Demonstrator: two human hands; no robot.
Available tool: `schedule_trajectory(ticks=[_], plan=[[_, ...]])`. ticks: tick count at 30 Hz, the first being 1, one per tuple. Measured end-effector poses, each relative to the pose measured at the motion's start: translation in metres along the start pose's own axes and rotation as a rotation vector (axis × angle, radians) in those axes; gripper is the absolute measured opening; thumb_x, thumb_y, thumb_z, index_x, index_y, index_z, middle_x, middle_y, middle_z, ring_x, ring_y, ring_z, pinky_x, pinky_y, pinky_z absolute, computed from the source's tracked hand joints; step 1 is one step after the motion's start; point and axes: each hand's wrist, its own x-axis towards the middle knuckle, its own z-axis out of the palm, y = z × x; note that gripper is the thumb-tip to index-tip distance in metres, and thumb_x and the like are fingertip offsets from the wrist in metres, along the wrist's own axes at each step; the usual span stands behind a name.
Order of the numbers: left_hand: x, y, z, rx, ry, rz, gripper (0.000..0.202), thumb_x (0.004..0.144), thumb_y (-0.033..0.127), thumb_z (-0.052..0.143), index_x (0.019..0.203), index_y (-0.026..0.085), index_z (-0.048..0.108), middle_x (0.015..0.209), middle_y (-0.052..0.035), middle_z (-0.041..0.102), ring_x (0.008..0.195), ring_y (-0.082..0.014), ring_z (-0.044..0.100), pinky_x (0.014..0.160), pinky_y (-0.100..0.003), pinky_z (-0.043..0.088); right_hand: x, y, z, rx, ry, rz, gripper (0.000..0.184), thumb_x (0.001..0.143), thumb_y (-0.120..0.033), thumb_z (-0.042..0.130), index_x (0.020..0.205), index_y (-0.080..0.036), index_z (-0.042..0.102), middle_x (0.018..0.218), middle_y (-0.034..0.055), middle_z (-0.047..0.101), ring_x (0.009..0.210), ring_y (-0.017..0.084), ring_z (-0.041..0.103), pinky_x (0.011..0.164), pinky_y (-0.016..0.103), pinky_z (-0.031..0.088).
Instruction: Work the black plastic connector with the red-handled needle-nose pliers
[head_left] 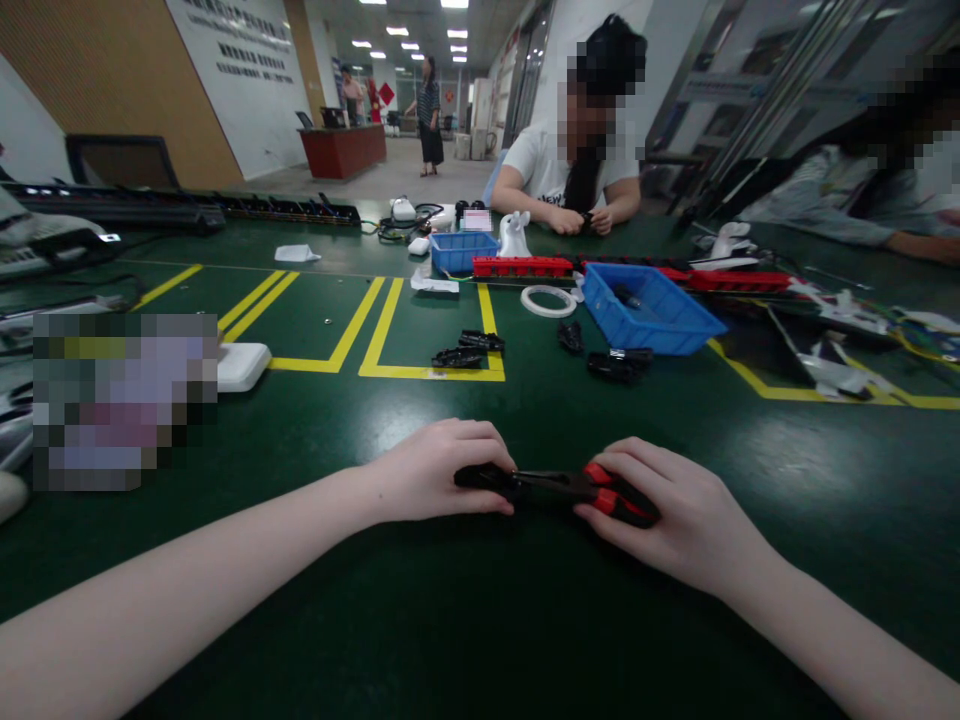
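Both my hands rest low on the green table (480,620). My left hand (435,470) is closed over a small black plastic part (480,478) that pokes out from under its fingers. My right hand (675,515) grips the red and black handles of a pair of pliers (592,490). The pliers' dark jaws reach left and meet the black part between the two hands.
Loose black parts (469,350) lie inside yellow floor-tape markings (382,330). Blue bins (649,310) (463,250), red strips (523,266), a white tape ring (548,301) and a white box (241,365) sit further back. Two people sit across the table, others stand far off.
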Motion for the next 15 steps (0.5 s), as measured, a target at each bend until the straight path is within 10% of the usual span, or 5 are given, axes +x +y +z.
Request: schedule_trajectory(ticks=[15], plan=[[0.001, 0.0021, -0.0034, -0.145, -0.068, -0.068, 0.022, 0.094, 0.027, 0.067, 0.114, 0.018, 0.065, 0.114, -0.0074, 0.063, 0.103, -0.0206, 0.064, 0.089, -0.035, 0.053, 0.0002, 0.0022, -0.0029, -0.114, 0.029, -0.053, 0.026, 0.095, -0.04, 0.058, 0.102, -0.016, 0.062, 0.096, 0.0118, 0.069, 0.077, 0.022, 0.068, 0.064, 0.035, 0.055]])
